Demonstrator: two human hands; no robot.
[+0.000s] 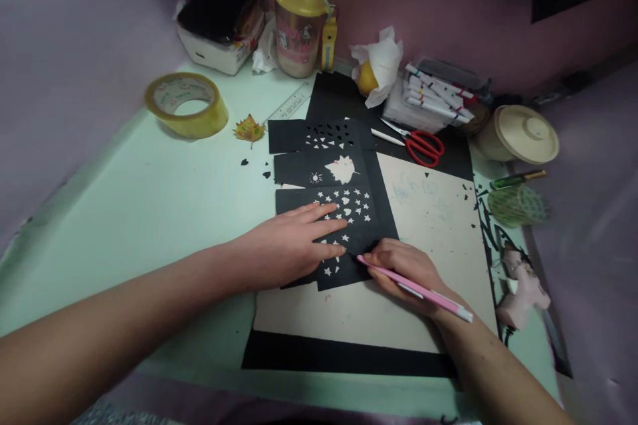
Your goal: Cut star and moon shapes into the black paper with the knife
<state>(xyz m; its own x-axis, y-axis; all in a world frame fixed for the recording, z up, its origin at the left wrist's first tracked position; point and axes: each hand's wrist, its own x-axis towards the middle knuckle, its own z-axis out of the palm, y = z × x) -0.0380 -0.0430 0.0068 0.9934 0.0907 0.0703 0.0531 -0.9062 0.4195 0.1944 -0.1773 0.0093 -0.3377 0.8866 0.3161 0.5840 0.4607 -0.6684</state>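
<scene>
Black paper (366, 216) with cut-out stars, hearts, a sun and a unicorn head lies on a pale board (343, 319). My left hand (299, 239) is spread flat over the lower star pattern, its fingers apart and pressing on the paper. Some of the cut-outs are hidden under it. In my right hand (406, 269) is a slim pink pen-shaped tool (411, 285) with a clip and a white end. Its thin dark tip meets the paper just right of my left fingertips; whether that tip is a blade I cannot tell.
Red-handled scissors (423, 148) and a marker box (423, 96) stand beyond the board. Clear tape (187, 106) and a leaf (248, 129) lie left. A bottle (299, 26) is at the back. On the right are a lidded tub (523, 136) and a pink glue gun (523, 292).
</scene>
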